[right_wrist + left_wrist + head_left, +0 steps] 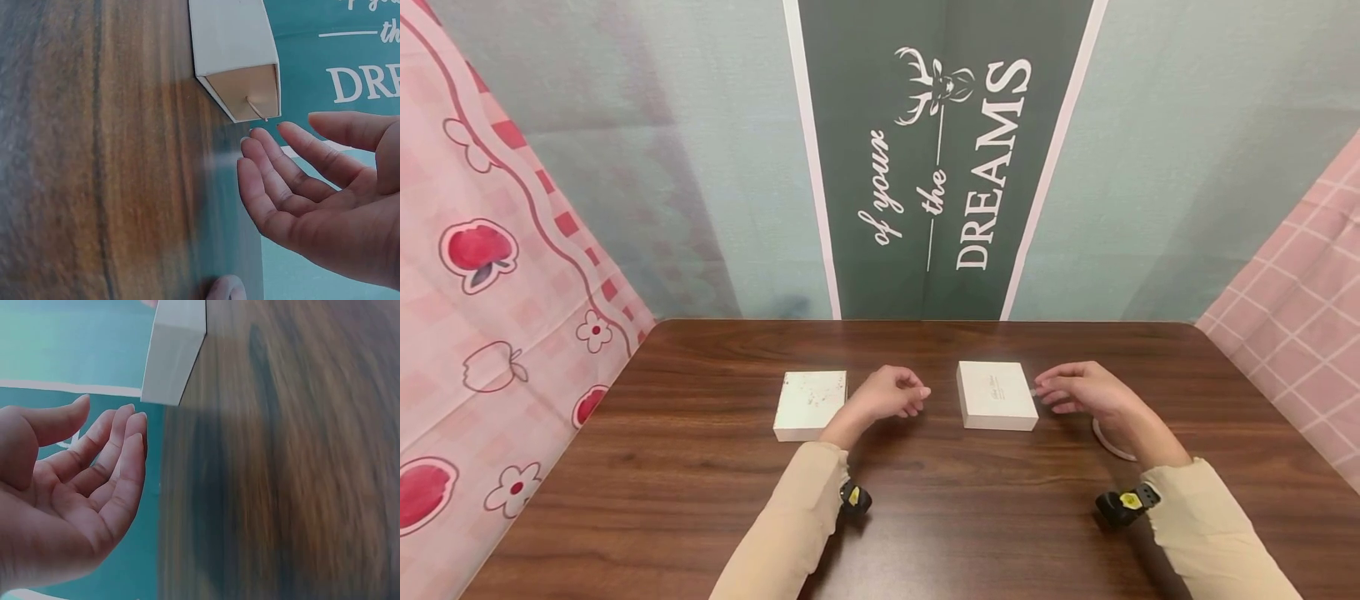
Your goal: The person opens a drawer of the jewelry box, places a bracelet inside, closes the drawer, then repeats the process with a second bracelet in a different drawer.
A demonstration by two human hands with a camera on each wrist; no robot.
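Observation:
A white square box (997, 394) with small lettering on its lid lies right of the table's middle. From its right side a short thin ribbon (256, 109) sticks out. My right hand (1086, 390) is beside that side, fingers loosely bent and apart from the box, fingertips close to the ribbon's end. My left hand (891, 392) hovers between this box and a second white box (811, 398) with a speckled pattern on its lid. In the left wrist view the left hand's fingers curve loosely and hold nothing, near the first box's corner.
A pale ring-shaped object (1108, 442) lies on the brown wooden table (970, 517), partly hidden by the right wrist. Behind the table hangs a green cloth (955, 167) with white lettering. Pink patterned cloths (490, 275) hang at both sides.

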